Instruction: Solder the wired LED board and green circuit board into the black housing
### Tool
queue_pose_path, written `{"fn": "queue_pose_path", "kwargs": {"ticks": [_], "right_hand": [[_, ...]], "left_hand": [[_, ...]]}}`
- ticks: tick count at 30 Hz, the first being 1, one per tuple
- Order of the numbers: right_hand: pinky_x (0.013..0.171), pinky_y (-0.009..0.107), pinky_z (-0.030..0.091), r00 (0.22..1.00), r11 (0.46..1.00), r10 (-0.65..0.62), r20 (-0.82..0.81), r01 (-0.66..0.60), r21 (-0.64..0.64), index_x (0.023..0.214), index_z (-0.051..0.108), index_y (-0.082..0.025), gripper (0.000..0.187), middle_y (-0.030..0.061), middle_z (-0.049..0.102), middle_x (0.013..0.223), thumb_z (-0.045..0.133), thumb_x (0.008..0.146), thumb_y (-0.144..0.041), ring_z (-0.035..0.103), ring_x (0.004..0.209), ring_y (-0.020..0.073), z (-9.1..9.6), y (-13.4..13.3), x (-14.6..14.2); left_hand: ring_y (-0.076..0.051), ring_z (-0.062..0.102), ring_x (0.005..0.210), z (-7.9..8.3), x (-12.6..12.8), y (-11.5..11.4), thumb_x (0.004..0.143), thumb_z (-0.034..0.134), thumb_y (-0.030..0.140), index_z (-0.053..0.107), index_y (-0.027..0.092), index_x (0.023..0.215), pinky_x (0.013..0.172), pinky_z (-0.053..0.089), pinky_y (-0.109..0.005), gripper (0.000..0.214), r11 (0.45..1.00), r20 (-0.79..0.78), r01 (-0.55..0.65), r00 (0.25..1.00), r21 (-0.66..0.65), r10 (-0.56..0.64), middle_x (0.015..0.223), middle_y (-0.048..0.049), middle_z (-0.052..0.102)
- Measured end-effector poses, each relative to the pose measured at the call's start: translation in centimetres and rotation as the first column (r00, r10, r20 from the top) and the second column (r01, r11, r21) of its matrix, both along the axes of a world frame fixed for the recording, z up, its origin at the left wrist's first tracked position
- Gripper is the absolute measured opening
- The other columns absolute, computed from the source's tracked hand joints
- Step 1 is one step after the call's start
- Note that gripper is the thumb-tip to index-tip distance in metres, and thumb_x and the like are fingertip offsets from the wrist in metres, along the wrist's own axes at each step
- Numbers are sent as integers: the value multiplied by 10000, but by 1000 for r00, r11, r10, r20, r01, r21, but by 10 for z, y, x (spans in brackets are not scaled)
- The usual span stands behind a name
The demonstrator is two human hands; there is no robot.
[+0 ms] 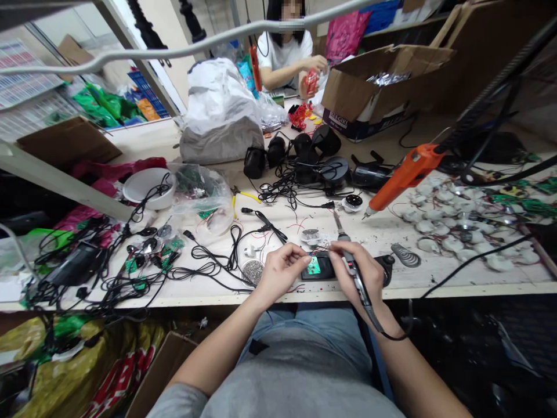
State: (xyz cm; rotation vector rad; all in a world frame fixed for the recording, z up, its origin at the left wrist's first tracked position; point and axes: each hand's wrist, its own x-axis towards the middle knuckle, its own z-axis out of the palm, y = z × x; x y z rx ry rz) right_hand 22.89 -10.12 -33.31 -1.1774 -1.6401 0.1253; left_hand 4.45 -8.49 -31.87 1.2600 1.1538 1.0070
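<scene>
My right hand (363,273) is wrapped round a soldering iron (359,287), its metal tip pointing up and away from me over the bench. Between my hands lies a dark plastic housing (325,265) with a small green circuit board (313,266) on its left part. At the board's left edge my left hand (281,268) is closed in a pinch; whatever is between its fingertips is too small to name. Beyond the housing sits a solder reel (310,236). A round dish of metal wool (252,271) is just left of my left hand.
An orange electric screwdriver (402,177) hangs at the right, above many white round parts (456,226). Black cables (217,261) tangle across the left. Yellow-handled pliers (246,197) lie farther back. A co-worker (285,58) sits opposite, beside a cardboard box (361,87).
</scene>
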Motion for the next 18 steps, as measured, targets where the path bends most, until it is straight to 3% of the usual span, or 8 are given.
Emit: {"fn": "queue_pose_path", "kwargs": {"ticks": [4, 12, 18], "right_hand": [[744, 280, 610, 974, 983, 90, -207, -121, -140, 1116, 671, -252, 186, 8, 757, 925, 668, 934, -212, 739, 784, 169, 2, -4, -20], [678, 266, 598, 900, 949, 49, -432, -177, -261, 1080, 693, -232, 190, 7, 742, 849, 710, 897, -278, 722, 739, 163, -3, 0, -34], [682, 261, 600, 843, 944, 19, -538, -192, -267, 1088, 688, -238, 220, 17, 744, 862, 724, 880, -303, 727, 760, 160, -6, 0, -39]], "left_hand": [[-122, 548, 634, 3, 1, 1, 776, 787, 472, 703, 159, 799, 618, 437, -240, 325, 1000, 8, 14, 1000, -5, -14, 700, -14, 656], [-122, 531, 614, 9, -2, 0, 784, 769, 502, 697, 159, 780, 587, 427, -238, 351, 999, 41, -40, 998, 32, 39, 674, -12, 644], [-120, 526, 595, 10, -2, 2, 764, 787, 538, 696, 161, 758, 583, 424, -243, 388, 998, 43, -44, 998, 52, 42, 658, -12, 638]]}}
